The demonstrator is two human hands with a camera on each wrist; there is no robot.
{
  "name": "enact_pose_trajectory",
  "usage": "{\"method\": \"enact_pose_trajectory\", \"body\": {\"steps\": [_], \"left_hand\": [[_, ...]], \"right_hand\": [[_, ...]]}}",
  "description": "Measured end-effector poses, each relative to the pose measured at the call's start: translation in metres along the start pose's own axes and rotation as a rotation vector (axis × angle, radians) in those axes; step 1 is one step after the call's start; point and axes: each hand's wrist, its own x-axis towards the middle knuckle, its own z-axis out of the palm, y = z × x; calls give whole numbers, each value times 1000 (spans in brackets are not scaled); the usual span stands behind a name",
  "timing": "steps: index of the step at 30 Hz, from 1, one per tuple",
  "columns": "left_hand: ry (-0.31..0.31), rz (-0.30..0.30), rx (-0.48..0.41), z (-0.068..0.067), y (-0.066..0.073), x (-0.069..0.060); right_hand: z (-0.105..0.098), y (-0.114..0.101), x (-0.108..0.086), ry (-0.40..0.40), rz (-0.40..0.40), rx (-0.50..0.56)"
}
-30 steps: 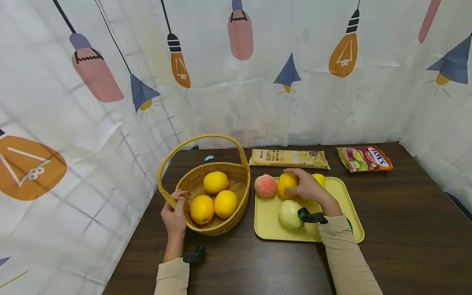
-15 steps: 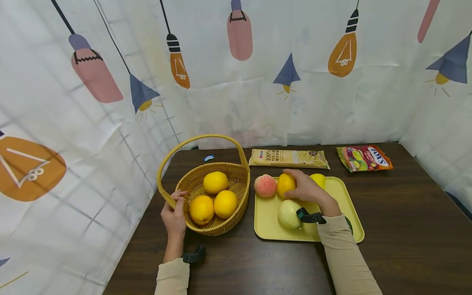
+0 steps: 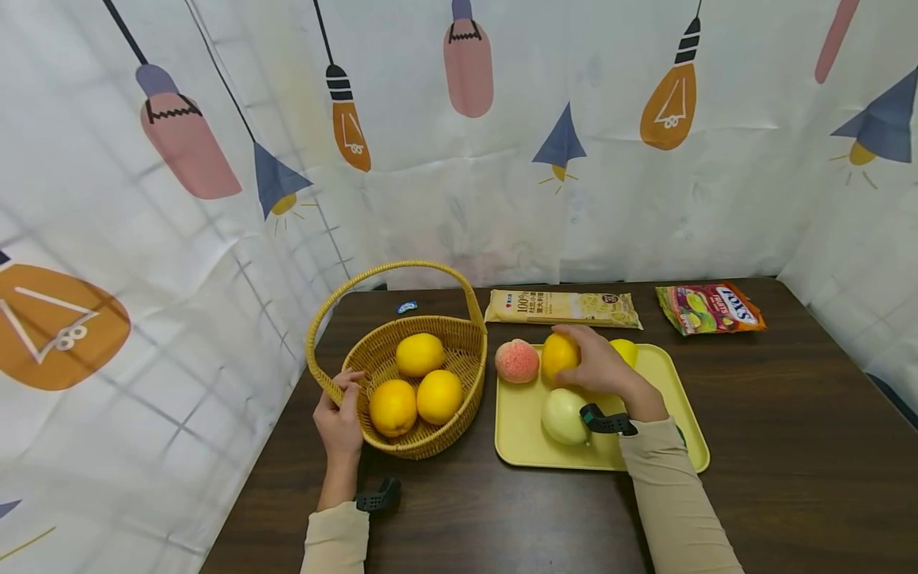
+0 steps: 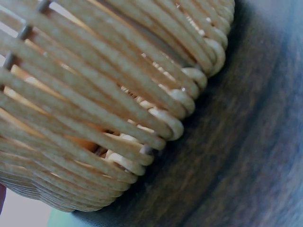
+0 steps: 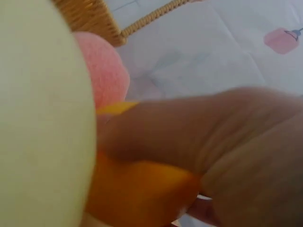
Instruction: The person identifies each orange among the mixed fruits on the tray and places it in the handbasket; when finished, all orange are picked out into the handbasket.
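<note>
My left hand (image 3: 339,424) holds the left side of the woven basket (image 3: 469,402), where the tall handle meets the rim. Inside the basket lie three yellow-orange fruits (image 3: 393,407). On the yellow tray (image 3: 519,446), my right hand (image 3: 606,365) grips an orange (image 3: 558,357), thumb on its near side. A pink peach (image 3: 516,361) sits just left of that orange, and a pale green round fruit (image 3: 565,416) lies in front of it. Close up, the right wrist view shows the thumb against the orange (image 5: 142,194). Basket weave (image 4: 94,94) fills much of the left wrist view.
A yellow fruit (image 3: 625,351) is partly hidden behind the right hand. Along the table's back lie a noodle packet (image 3: 562,308), a Fox's candy bag (image 3: 710,308) and a small blue-and-white wrapper (image 3: 406,307). A patterned curtain (image 3: 459,199) hangs behind the dark table (image 3: 459,518).
</note>
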Motion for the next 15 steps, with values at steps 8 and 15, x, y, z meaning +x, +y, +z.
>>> {"method": "enact_pose_trajectory", "body": {"steps": [8, 15], "left_hand": [[-39, 0, 38, 1, 27, -3], [-47, 10, 110, 2, 34, -4]], "right_hand": [[-7, -7, -2, 113, -34, 116], [-13, -31, -5, 212, -147, 268]]}}
